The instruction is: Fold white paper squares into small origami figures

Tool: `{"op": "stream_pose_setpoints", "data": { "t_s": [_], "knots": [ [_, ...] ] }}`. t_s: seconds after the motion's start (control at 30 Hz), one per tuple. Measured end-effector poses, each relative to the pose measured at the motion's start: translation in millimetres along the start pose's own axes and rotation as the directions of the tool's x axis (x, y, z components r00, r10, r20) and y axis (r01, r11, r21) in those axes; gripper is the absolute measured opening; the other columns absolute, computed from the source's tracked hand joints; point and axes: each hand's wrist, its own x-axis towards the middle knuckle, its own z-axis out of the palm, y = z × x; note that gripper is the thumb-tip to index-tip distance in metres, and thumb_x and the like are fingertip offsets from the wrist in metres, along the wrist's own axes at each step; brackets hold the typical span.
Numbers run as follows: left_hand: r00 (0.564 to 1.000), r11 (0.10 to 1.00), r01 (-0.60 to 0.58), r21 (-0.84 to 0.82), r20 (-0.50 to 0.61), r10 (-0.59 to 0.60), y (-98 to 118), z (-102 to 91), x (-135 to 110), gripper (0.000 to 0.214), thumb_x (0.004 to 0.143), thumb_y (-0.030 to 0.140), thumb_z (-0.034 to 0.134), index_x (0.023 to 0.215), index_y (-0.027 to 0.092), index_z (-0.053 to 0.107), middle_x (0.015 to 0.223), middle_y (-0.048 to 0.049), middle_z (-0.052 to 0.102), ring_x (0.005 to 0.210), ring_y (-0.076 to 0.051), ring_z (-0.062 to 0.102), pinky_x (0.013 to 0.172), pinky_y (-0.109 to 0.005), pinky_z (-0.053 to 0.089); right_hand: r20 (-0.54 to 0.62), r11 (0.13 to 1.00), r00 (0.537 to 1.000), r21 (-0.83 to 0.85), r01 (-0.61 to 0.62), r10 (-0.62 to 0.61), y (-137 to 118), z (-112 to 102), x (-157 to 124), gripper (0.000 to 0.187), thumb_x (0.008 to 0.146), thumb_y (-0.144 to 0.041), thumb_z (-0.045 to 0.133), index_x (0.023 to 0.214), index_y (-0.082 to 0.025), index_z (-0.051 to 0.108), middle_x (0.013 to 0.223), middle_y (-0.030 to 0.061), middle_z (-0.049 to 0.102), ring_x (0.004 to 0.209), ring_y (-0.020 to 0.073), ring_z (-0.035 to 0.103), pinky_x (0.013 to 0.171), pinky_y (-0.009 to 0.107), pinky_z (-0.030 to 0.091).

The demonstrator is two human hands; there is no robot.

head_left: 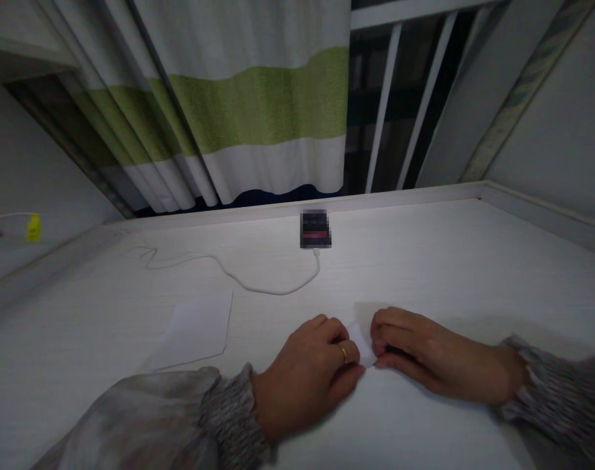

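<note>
A small piece of folded white paper (362, 343) lies on the white tabletop between my two hands. My left hand (317, 365), with a gold ring on one finger, is closed on the paper's left side, thumb along the near edge. From the right, my right hand (419, 349) pinches the paper's near right corner between thumb and curled fingers. Both thumb tips almost meet at the near edge. My fingers cover much of the paper, so its full shape is hidden.
A flat white sheet of paper (196, 331) rests left of my left hand. Farther back, a dark blurred device (315, 228) has a white cable (268, 291) running leftward. Behind the table's raised back edge hang green and white curtains (262, 111) beside a barred window (395, 98).
</note>
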Motion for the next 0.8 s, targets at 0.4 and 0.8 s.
{"op": "stream_pose_setpoints", "data": {
  "t_s": [0.4, 0.8],
  "knots": [
    [0.996, 0.995, 0.09, -0.045, -0.016, -0.091, 2, 1.8, 1, 0.014, 0.082, 0.018, 0.046, 0.074, 0.014, 0.056, 0.08, -0.0051, 0.056, 0.077, -0.016, 0.047, 0.07, -0.029, 0.039, 0.036, 0.989, 0.995, -0.114, -0.091, 0.095, -7, -1, -3, 0.018, 0.075, -0.002, 0.041, 0.079, -0.016, 0.051, 0.08, 0.0048, 0.053, 0.076, 0.0173, 0.047, 0.074, 0.033, 0.039],
    [0.99, 0.985, 0.13, -0.115, -0.03, -0.135, 1, 2.5, 0, 0.012, 0.08, 0.02, 0.048, 0.074, 0.014, 0.056, 0.08, -0.0038, 0.055, 0.078, -0.015, 0.046, 0.072, -0.029, 0.038, 0.174, 0.997, 0.985, 0.067, -0.033, 0.02, 1, -16, -6, 0.017, 0.077, -0.001, 0.037, 0.077, -0.017, 0.044, 0.083, 0.0043, 0.05, 0.079, 0.0153, 0.043, 0.075, 0.03, 0.037]
  ]
}}
